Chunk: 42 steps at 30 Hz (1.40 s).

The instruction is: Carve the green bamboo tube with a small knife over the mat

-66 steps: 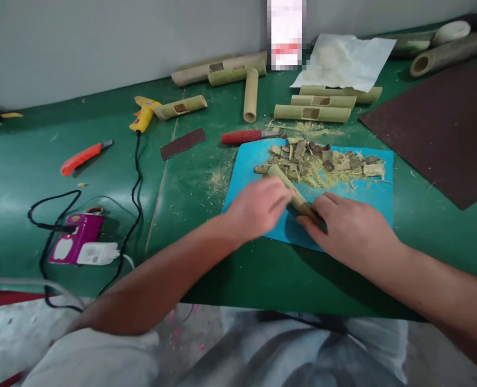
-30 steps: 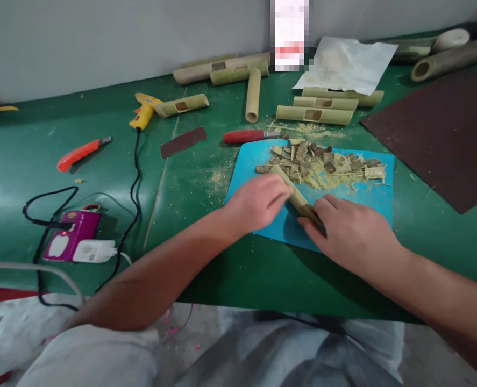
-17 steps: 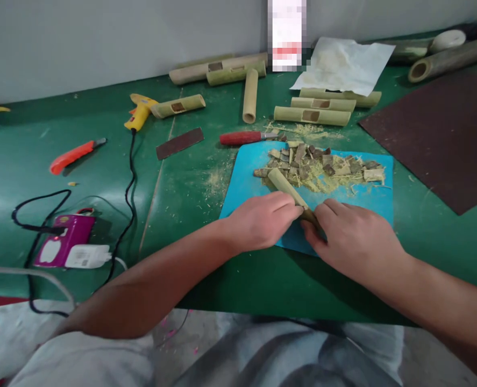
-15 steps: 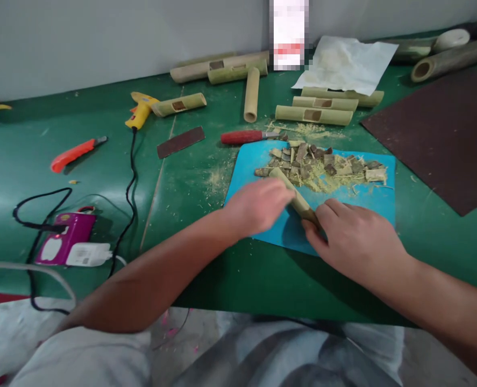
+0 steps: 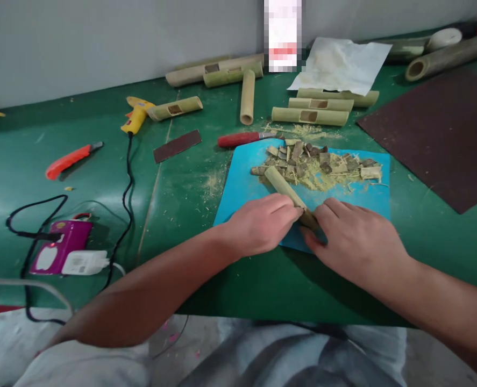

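A short bamboo tube lies slanted over a blue mat, its far end by the wood scraps. My right hand is closed around the tube's near end. Against the tube's side, close to the right hand, presses my left hand, its fingers pinched together. Whatever the left fingers hold, if anything, is hidden. Bamboo chips and pale shavings are heaped on the mat beyond the tube. A red-handled knife touches the mat's far left edge.
Several cut bamboo tubes lie at the back. To the left are a yellow glue gun, an orange utility knife, a dark sandpaper strip and a purple power strip with cords. A large brown sheet covers the right side.
My left hand has slid along the tube, toward me and closer to the right hand. The right hand keeps its hold on the near end. The view has shifted slightly.
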Available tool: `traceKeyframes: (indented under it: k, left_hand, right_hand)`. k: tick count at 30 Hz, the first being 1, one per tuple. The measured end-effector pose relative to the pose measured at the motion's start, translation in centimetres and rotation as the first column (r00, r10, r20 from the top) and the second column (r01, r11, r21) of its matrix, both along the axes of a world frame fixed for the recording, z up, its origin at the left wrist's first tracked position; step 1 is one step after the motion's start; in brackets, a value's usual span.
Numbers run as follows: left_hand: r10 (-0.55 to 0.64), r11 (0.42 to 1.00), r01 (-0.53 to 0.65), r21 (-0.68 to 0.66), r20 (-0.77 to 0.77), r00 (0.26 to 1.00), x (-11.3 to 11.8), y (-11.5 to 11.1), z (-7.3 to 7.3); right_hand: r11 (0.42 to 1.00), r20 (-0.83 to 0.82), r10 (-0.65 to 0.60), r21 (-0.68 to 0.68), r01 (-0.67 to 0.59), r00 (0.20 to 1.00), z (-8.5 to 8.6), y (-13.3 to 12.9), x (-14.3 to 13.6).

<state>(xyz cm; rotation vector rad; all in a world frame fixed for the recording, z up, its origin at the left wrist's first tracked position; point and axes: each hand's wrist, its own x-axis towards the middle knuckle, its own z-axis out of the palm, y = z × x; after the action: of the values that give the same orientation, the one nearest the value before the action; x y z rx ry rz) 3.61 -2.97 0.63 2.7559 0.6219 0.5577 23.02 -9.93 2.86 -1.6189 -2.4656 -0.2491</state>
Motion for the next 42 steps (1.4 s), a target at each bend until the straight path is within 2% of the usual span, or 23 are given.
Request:
traceKeyframes:
  k: [3, 6, 9, 11, 14, 15, 16, 19, 20, 21, 24, 25, 29, 30, 33, 34, 37, 38, 41, 42]
  left_hand:
    - [0.059, 0.998, -0.061, 0.025, 0.059, 0.996, -0.6, 1.4, -0.3]
    - [0.221, 0.974, -0.225, 0.004, 0.16, 0.962, -1.5, 2.9, -0.5]
    - [0.321, 0.947, -0.317, -0.049, 0.173, 0.931, -1.7, 2.9, -0.1]
    - [0.236, 0.971, -0.23, -0.062, 0.114, 0.965, -1.2, 2.0, 0.2]
    - [-0.002, 0.997, 0.002, -0.078, -0.004, 1.0, -0.3, 0.7, 0.4]
    - [-0.026, 0.998, 0.026, -0.062, -0.003, 1.0, -0.2, 0.8, 0.3]
    - [0.004, 0.999, -0.003, -0.036, 0.024, 1.0, -0.2, 1.0, 0.2]
    - [0.235, 0.971, -0.239, 0.012, 0.152, 0.96, -0.8, 2.4, 0.0]
    - [0.263, 0.963, -0.268, 0.01, 0.161, 0.951, -1.0, 2.7, 0.0]
    - [0.251, 0.967, -0.255, 0.005, 0.143, 0.957, -1.1, 2.8, 0.0]
    - [0.096, 0.995, -0.097, 0.005, 0.058, 0.994, -1.1, 2.5, 0.1]
    - [0.088, 0.996, -0.089, 0.006, 0.059, 0.994, -1.0, 2.5, 0.1]
    - [0.258, 0.965, -0.262, 0.014, 0.134, 0.957, -0.9, 2.7, 0.0]
    - [0.243, 0.969, -0.245, 0.013, 0.113, 0.964, -0.9, 2.7, 0.0]
    - [0.085, 0.996, -0.085, 0.009, 0.027, 0.996, -0.9, 2.5, 0.0]
    - [0.094, 0.995, -0.094, 0.016, 0.038, 0.995, -0.9, 2.5, 0.0]
    - [0.244, 0.968, -0.25, 0.035, 0.125, 0.962, -0.9, 2.2, 0.1]
    - [0.235, 0.97, -0.239, 0.031, 0.112, 0.966, -0.9, 2.0, 0.2]
    - [-0.001, 1.0, 0.001, -0.014, -0.033, 0.999, -0.8, 1.5, 0.2]
    - [-0.008, 1.0, 0.008, -0.026, -0.033, 0.999, -0.8, 1.5, 0.2]
  right_hand:
    - [1.0, -0.033, -0.012, -0.013, 0.012, 0.999, -0.3, 0.0, 0.1]
    - [1.0, -0.048, -0.025, -0.016, 0.024, 0.999, -0.3, 0.0, 0.0]
    - [0.999, -0.042, -0.025, -0.021, 0.024, 0.999, -0.3, 0.0, 0.0]
    - [0.999, -0.039, -0.024, -0.036, 0.023, 0.999, -0.2, 0.1, 0.0]
    - [0.998, -0.043, -0.015, -0.054, 0.013, 0.999, -0.3, 0.1, 0.0]
    - [0.998, -0.044, -0.015, -0.054, 0.013, 0.999, -0.3, 0.2, 0.0]
    - [0.998, -0.046, -0.018, -0.054, 0.016, 0.999, -0.3, 0.2, 0.0]
    - [0.998, -0.048, -0.038, -0.053, 0.035, 0.998, -0.2, 0.1, -0.1]
    - [0.997, -0.046, -0.043, -0.064, 0.04, 0.998, -0.2, 0.1, -0.1]
    - [0.996, -0.041, -0.045, -0.078, 0.042, 0.998, -0.2, 0.1, -0.1]
    - [0.99, -0.018, -0.055, -0.128, 0.052, 0.998, -0.1, 0.1, -0.2]
    - [0.989, -0.013, -0.06, -0.135, 0.058, 0.998, -0.1, 0.1, -0.2]
    - [0.991, -0.007, -0.059, -0.118, 0.058, 0.998, -0.2, 0.0, -0.2]
    - [0.993, -0.003, -0.048, -0.112, 0.048, 0.999, -0.2, 0.0, -0.3]
    - [0.994, 0.005, -0.024, -0.102, 0.025, 1.0, -0.1, 0.0, -0.4]
    - [0.994, 0.007, -0.027, -0.101, 0.027, 1.0, -0.1, 0.0, -0.4]
    - [0.991, 0.017, -0.04, -0.124, 0.042, 0.999, 0.0, 0.0, -0.3]
    - [0.989, 0.019, -0.039, -0.139, 0.042, 0.999, 0.0, 0.0, -0.3]
    - [0.982, 0.014, -0.048, -0.18, 0.05, 0.999, 0.1, 0.1, -0.3]
    - [0.98, 0.012, -0.059, -0.189, 0.06, 0.998, 0.1, 0.1, -0.3]
